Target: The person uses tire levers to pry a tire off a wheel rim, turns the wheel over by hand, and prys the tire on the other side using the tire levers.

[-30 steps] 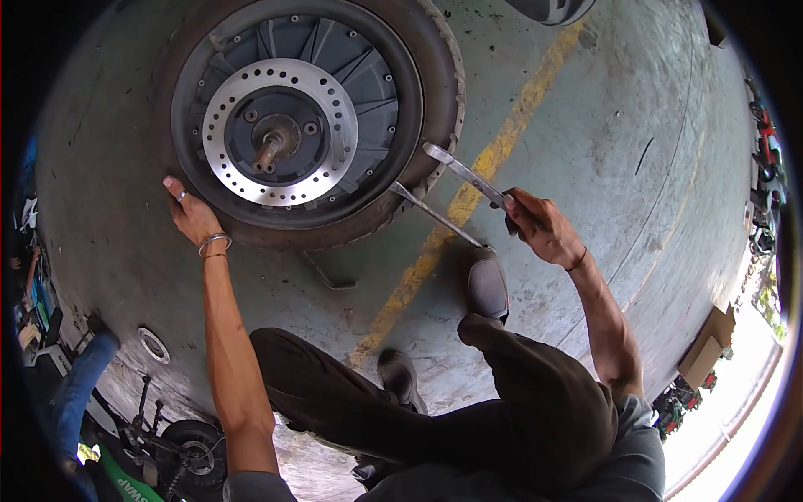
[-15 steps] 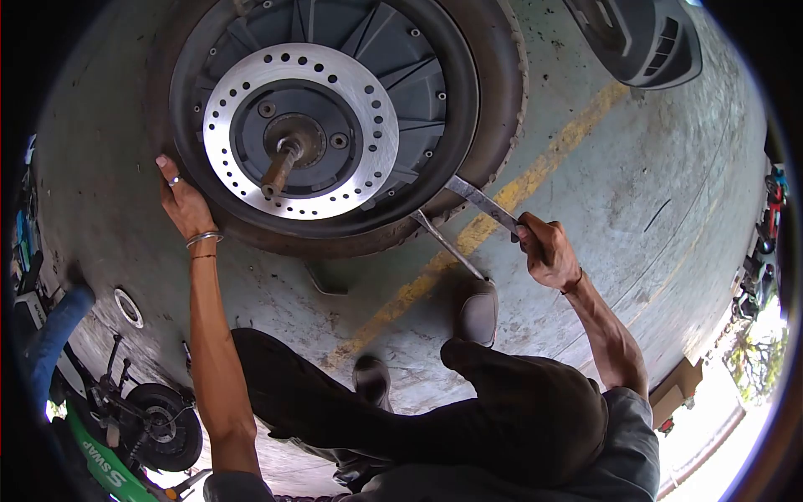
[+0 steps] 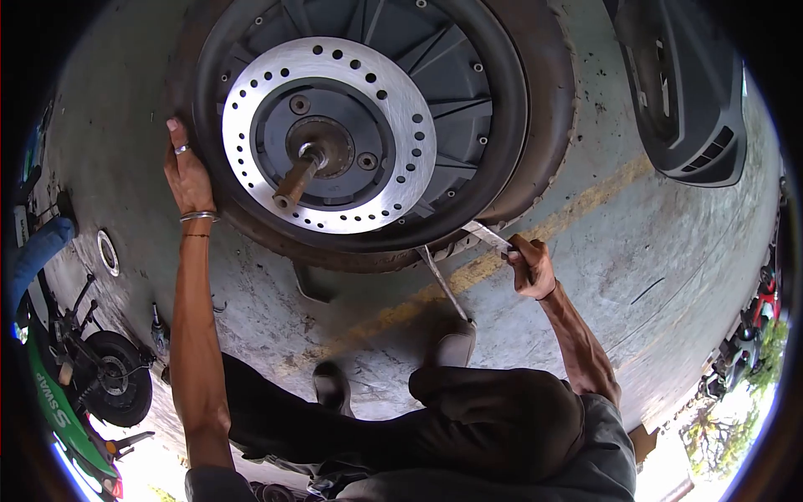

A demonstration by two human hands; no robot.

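A large wheel with a black tyre (image 3: 548, 100) and a silver brake disc (image 3: 418, 142) lies on the floor, its axle (image 3: 297, 180) pointing up. My left hand (image 3: 189, 174), ringed and with fingers extended, rests against the tyre's left side. My right hand (image 3: 532, 266) is closed around a flat metal tyre lever (image 3: 487, 235), whose far end is at the rim edge. A second lever (image 3: 443, 283) sticks out from the rim beside it, its outer end at my shoe (image 3: 454, 345). A bent metal bar (image 3: 308, 284) lies partly under the tyre.
A dark plastic vehicle part (image 3: 690, 109) lies at the upper right. On the left are a metal ring (image 3: 108, 253), a green scooter body (image 3: 54, 393), a small wheel (image 3: 117, 378) and a person's blue-clad leg (image 3: 42, 243). A yellow line (image 3: 585, 197) crosses the floor.
My right hand has lowered the lever from above the tyre to the rim edge, where its tip is now hidden. The camera view has shifted, bringing more of the dark plastic part into sight.
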